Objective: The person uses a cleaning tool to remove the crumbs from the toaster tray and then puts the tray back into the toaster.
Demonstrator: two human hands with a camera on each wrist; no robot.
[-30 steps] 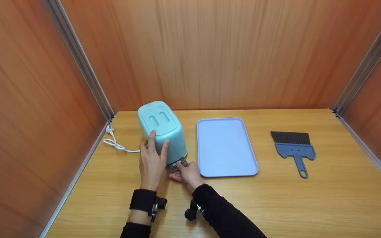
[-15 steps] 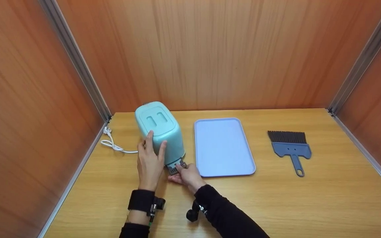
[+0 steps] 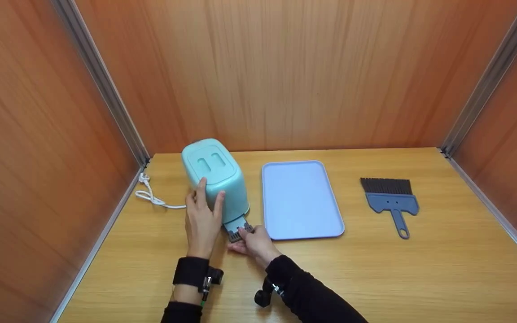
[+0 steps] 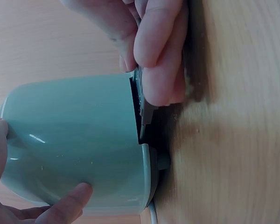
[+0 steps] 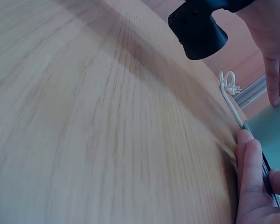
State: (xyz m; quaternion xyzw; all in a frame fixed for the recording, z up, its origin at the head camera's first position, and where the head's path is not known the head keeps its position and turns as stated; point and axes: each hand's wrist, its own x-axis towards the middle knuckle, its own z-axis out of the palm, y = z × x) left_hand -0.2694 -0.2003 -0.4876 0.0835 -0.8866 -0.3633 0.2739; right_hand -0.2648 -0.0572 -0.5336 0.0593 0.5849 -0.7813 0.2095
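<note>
A mint-green toaster [image 3: 236,197] with a lid on top stands on the table at the left in the head view. My left hand [image 3: 202,226] rests on its near side, fingers spread, one fingertip at the lid's edge. Out of the toaster's near bottom edge juts a crumb tray [image 3: 237,224] with a dark grey slotted end. My right hand [image 3: 257,243] pinches that end, thumb above and fingers beneath. In the left wrist view small specks show along the crumb tray [image 4: 144,109]. The tray's inner part is hidden inside the toaster.
A pale lilac tray [image 3: 301,199] lies right of the toaster. Farther right is a blue-grey hand brush [image 3: 393,202] with dark bristles. The toaster's white cord and plug [image 3: 151,195] lie at the left. Wood-pattern panels [image 3: 285,76] enclose the back and sides.
The right hand has drawn the crumb tray farther out of the toaster, toward the near edge of the table. The left hand has stayed on the toaster. The head view has shifted slightly.
</note>
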